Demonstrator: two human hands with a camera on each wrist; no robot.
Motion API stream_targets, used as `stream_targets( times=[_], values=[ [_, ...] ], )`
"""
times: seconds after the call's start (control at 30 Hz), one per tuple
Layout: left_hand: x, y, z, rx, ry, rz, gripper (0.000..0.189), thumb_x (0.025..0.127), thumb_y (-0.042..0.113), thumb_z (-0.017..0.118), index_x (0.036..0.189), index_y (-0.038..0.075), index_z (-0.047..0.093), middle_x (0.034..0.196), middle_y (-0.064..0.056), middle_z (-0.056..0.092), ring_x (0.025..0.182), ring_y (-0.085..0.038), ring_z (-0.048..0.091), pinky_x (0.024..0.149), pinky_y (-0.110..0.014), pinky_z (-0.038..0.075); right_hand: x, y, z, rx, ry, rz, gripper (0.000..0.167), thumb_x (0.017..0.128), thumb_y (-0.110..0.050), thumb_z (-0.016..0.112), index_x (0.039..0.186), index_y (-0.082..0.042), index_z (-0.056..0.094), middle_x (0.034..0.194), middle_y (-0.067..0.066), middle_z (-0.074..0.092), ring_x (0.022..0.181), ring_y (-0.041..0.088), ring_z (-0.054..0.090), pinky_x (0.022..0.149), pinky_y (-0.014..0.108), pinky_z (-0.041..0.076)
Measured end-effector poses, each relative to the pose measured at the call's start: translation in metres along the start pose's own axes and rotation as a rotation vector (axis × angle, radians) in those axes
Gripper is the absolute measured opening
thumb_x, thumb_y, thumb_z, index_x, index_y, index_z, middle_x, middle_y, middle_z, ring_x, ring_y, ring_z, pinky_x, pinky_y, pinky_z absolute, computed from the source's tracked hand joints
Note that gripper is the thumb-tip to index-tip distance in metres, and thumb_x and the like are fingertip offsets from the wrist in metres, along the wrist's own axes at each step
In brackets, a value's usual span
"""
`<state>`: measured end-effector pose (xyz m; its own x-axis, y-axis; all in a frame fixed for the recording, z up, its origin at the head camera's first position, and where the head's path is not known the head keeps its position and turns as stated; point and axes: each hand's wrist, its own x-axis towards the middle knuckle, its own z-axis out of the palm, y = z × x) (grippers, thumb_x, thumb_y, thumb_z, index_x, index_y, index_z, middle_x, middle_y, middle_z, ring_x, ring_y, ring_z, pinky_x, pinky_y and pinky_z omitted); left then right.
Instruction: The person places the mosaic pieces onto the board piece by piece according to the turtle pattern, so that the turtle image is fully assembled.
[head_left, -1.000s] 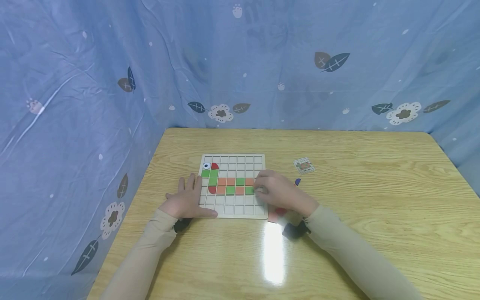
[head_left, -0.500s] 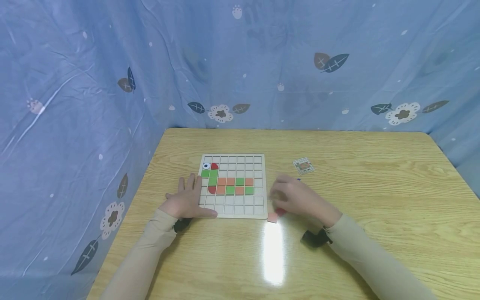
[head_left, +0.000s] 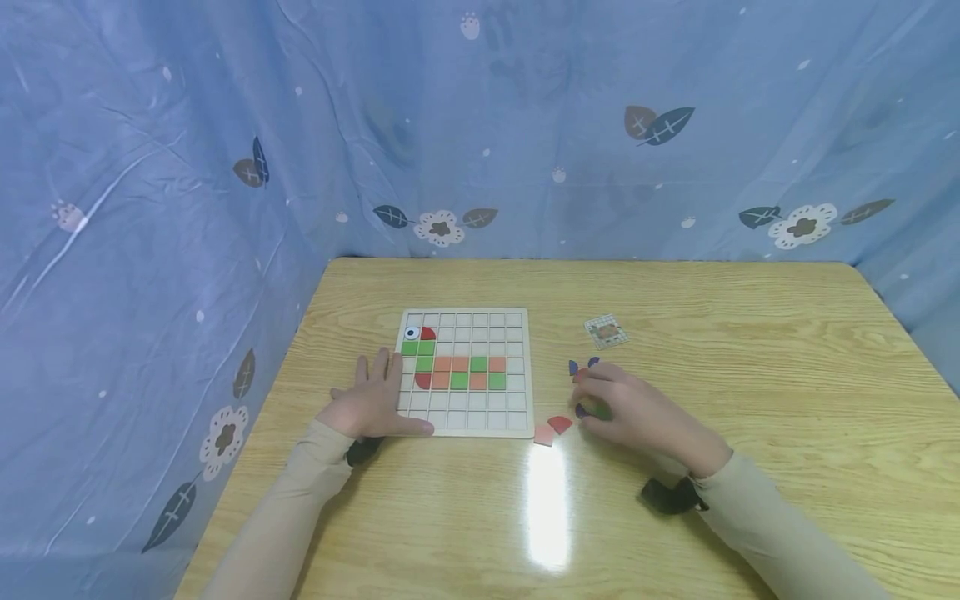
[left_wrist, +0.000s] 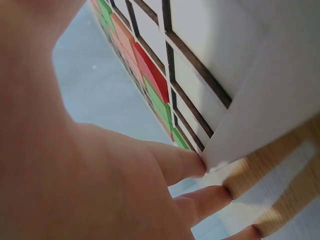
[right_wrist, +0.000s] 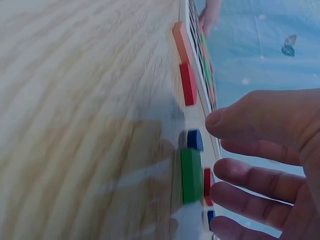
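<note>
Right hand [head_left: 637, 412] moves off to the right of the grid board [head_left: 487, 421]

A second ago it was over the board's right edge; now it bends over loose pieces on the bench [head_left: 750, 375], well clear of that edge. Its fingers are parted and slightly bent, with nothing pinched between them; whether a fingertip touches a piece, I cannot tell. Beneath or beside it, right of the board, are a green piece [right_wrist: 191, 176], blue pieces [head_left: 573, 367] and a small red piece [head_left: 581, 376]. Nearer the board's near right corner lie an orange square [head_left: 544, 436] and a red wedge [head_left: 560, 424], both in plainer view than before.

Left hand [head_left: 367, 404] stays at the board's left edge, fingers spread, thumb over the near corner.

On the board, an eye tile [head_left: 412, 333] sits toward the far left corner, with green tiles [head_left: 424, 364], orange tiles [head_left: 442, 364] and red tiles [head_left: 423, 381] set in cells. Further right of the board lies a small printed card [head_left: 606, 332].
</note>
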<state>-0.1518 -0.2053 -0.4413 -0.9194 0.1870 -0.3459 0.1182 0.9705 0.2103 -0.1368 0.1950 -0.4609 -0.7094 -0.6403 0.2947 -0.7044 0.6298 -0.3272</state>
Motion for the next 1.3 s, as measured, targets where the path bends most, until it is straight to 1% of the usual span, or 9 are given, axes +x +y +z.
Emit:
stream_targets(
  times=[0.2, 0.3, 0.4, 0.53, 0.67, 0.9, 1.07, 1.2, 1.3],
  values=[
    [0.0, 0.001, 0.0, -0.012, -0.001, 0.0, 0.138, 0.073, 0.075, 0.08, 0.164, -0.005, 0.012, 0.17, -0.032, 0.009, 0.153, -0.063, 0.007, 0.091, -0.095, 0.025, -0.013, 0.0, -0.007, 0.021, -0.033, 0.025, 0.027, 0.078, -0.001, 0.083, 0.099, -0.015, 0.075, 0.104, -0.003, 0.067, 0.093, 0.014, 0.06, 0.081, 0.035, 0.059],
    [0.0, 0.001, 0.0, -0.024, -0.006, 0.0, 0.14, 0.072, 0.075, 0.08, 0.164, -0.004, 0.012, 0.171, -0.032, 0.007, 0.153, -0.063, 0.006, 0.092, -0.095, 0.025, -0.016, -0.001, -0.007, 0.022, -0.055, 0.033, 0.027, 0.078, 0.0, 0.083, 0.1, -0.014, 0.075, 0.107, -0.003, 0.068, 0.097, 0.015, 0.062, 0.084, 0.036, 0.06],
    [0.0, 0.001, -0.002, -0.029, -0.002, 0.009, 0.139, 0.071, 0.074, 0.081, 0.164, -0.004, 0.013, 0.17, -0.032, 0.008, 0.153, -0.063, 0.008, 0.092, -0.093, 0.028, -0.016, -0.001, -0.006, 0.019, -0.06, 0.022, 0.029, 0.078, 0.003, 0.081, 0.101, -0.013, 0.075, 0.108, -0.002, 0.069, 0.096, 0.016, 0.063, 0.082, 0.034, 0.06],
    [0.0, -0.001, -0.002, -0.037, 0.012, 0.02, 0.138, 0.07, 0.071, 0.084, 0.164, -0.003, 0.016, 0.17, -0.033, 0.01, 0.153, -0.063, 0.01, 0.094, -0.09, 0.033, -0.016, 0.001, -0.003, 0.019, -0.042, -0.012, 0.031, 0.075, 0.007, 0.081, 0.1, -0.01, 0.076, 0.105, 0.0, 0.069, 0.092, 0.015, 0.064, 0.078, 0.031, 0.06],
    [0.001, -0.003, -0.002, -0.033, 0.019, 0.022, 0.138, 0.069, 0.071, 0.085, 0.164, -0.002, 0.017, 0.17, -0.033, 0.012, 0.152, -0.064, 0.012, 0.095, -0.088, 0.036, -0.016, 0.002, 0.0, 0.018, -0.037, -0.027, 0.03, 0.074, 0.008, 0.081, 0.098, -0.01, 0.076, 0.104, -0.001, 0.069, 0.092, 0.016, 0.065, 0.079, 0.031, 0.061],
    [0.002, -0.003, -0.001, -0.026, 0.01, 0.019, 0.138, 0.069, 0.072, 0.084, 0.164, -0.003, 0.018, 0.17, -0.032, 0.013, 0.152, -0.063, 0.012, 0.096, -0.087, 0.036, -0.017, 0.003, 0.003, 0.003, -0.004, -0.038, 0.025, 0.075, 0.005, 0.083, 0.093, -0.011, 0.075, 0.099, -0.003, 0.07, 0.088, 0.014, 0.064, 0.077, 0.03, 0.06],
    [0.001, -0.002, -0.002, -0.022, 0.012, 0.023, 0.138, 0.069, 0.073, 0.084, 0.164, -0.003, 0.019, 0.169, -0.032, 0.014, 0.152, -0.063, 0.013, 0.095, -0.086, 0.038, -0.017, 0.003, 0.003, 0.036, 0.005, -0.046, 0.025, 0.075, 0.005, 0.081, 0.09, -0.013, 0.074, 0.099, -0.004, 0.07, 0.085, 0.012, 0.064, 0.075, 0.028, 0.06],
    [0.001, -0.003, -0.002, -0.018, 0.015, 0.025, 0.138, 0.069, 0.073, 0.084, 0.164, -0.004, 0.019, 0.169, -0.033, 0.014, 0.152, -0.063, 0.013, 0.094, -0.086, 0.038, -0.015, 0.003, 0.002, 0.058, -0.002, -0.039, 0.025, 0.076, 0.002, 0.082, 0.093, -0.014, 0.075, 0.097, -0.005, 0.066, 0.082, 0.009, 0.06, 0.072, 0.024, 0.057],
    [0.001, -0.003, -0.002, -0.012, 0.014, 0.025, 0.138, 0.069, 0.073, 0.083, 0.164, -0.004, 0.018, 0.169, -0.033, 0.014, 0.152, -0.063, 0.014, 0.094, -0.086, 0.039, -0.011, 0.003, 0.002, 0.07, 0.018, -0.045, 0.025, 0.077, 0.001, 0.081, 0.096, -0.015, 0.076, 0.097, -0.005, 0.063, 0.082, 0.008, 0.056, 0.07, 0.022, 0.053]
  ],
)
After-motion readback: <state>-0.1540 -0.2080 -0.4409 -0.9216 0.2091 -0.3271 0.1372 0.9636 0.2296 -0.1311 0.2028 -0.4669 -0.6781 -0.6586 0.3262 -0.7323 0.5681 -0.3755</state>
